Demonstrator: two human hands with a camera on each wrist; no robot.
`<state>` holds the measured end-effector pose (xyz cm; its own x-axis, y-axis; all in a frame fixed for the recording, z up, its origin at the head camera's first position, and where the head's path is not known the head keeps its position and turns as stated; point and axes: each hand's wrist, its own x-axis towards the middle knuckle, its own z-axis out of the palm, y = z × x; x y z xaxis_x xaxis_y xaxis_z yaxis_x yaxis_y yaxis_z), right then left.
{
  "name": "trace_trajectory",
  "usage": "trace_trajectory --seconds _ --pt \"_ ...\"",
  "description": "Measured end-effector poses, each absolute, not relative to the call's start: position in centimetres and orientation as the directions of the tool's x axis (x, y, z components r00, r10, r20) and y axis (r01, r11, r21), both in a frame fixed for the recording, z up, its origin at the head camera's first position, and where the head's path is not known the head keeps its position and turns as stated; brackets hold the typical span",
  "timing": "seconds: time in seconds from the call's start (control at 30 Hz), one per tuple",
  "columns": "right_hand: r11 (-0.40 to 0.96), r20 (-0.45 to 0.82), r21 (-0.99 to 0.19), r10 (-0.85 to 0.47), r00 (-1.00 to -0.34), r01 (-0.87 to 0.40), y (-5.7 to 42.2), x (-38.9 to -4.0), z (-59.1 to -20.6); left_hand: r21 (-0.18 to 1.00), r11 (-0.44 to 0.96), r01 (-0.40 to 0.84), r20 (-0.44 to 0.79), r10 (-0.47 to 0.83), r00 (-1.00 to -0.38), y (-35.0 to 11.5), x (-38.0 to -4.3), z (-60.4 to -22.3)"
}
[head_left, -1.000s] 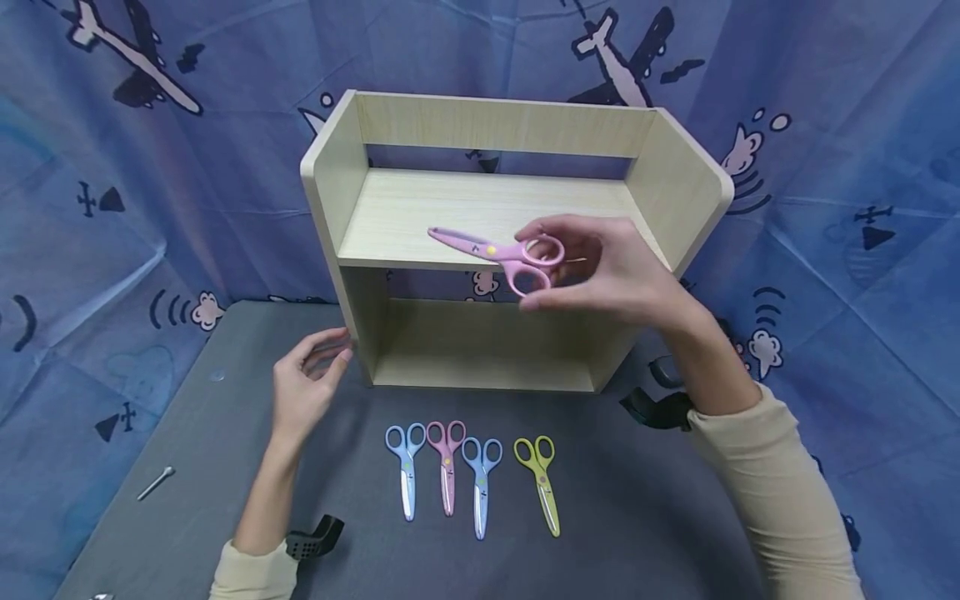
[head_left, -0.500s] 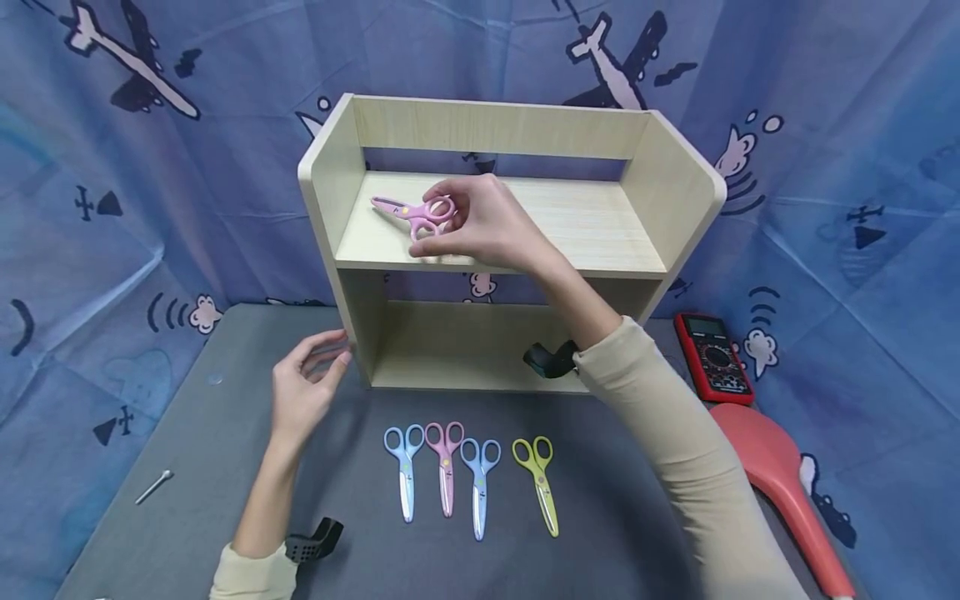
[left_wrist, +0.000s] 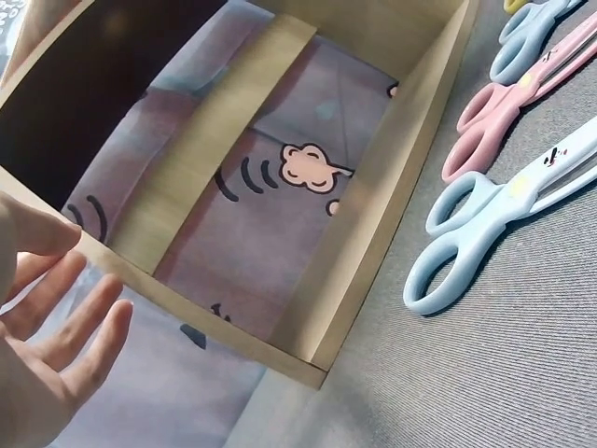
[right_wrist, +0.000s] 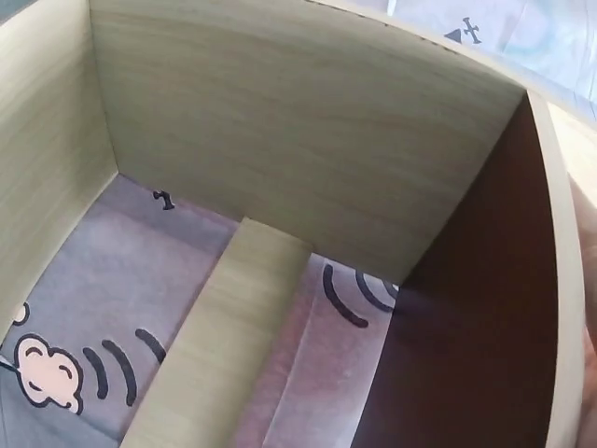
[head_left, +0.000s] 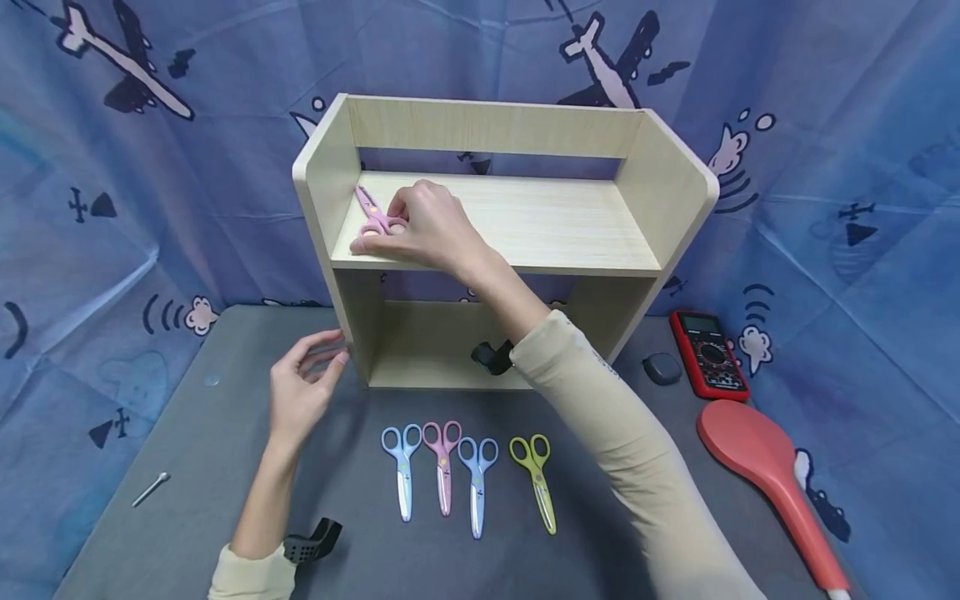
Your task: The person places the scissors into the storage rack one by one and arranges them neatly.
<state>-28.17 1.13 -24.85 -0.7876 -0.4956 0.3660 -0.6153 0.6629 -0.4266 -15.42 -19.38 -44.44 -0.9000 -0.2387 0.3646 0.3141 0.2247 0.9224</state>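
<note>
My right hand [head_left: 429, 227] pinches the handles of a pink pair of scissors [head_left: 370, 206] low over the left end of the upper shelf. Its blades point to the back left, near the side panel. Most of this hand is out of the right wrist view, behind the shelf board [right_wrist: 560, 308]. The left hand [head_left: 302, 385] holds nothing; its relaxed fingers are at the left side panel of the pale wooden shelf unit [head_left: 540, 218]. On the grey table in front lie two blue pairs of scissors [head_left: 403, 475], another pink pair [head_left: 444, 471] and a yellow-green pair [head_left: 536, 479].
At the right of the table are a red multimeter [head_left: 708, 354], a dark computer mouse [head_left: 662, 368] and a red paddle-shaped thing with a long handle [head_left: 757, 446]. A small metal bolt [head_left: 152, 489] lies at left. A blue printed curtain [head_left: 225, 208] hangs behind.
My right hand has carried the pink scissors left and down to the upper shelf's left end, turning the blades toward the back. The left hand has stayed at the side panel.
</note>
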Motion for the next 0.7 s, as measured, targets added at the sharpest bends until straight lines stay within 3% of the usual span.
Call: trace_trajectory --seconds 0.17,0.57,0.7 --pt "0.617 0.405 -0.449 -0.505 -0.763 -0.646 0.4 -27.9 -25.1 0.923 0.227 0.31 0.362 -0.238 -0.901 -19.4 -15.4 -44.4" --pt "0.647 0.418 -0.441 -0.466 -0.78 -0.622 0.4 -27.1 -25.1 0.924 0.207 0.322 0.367 -0.235 -0.9 -19.4 -15.5 -44.4" --pt "0.621 0.404 -0.49 -0.46 -0.791 -0.612 1.9 -26.1 -24.8 0.925 0.21 0.317 0.362 -0.231 -0.903 -19.4 -15.4 -44.4"
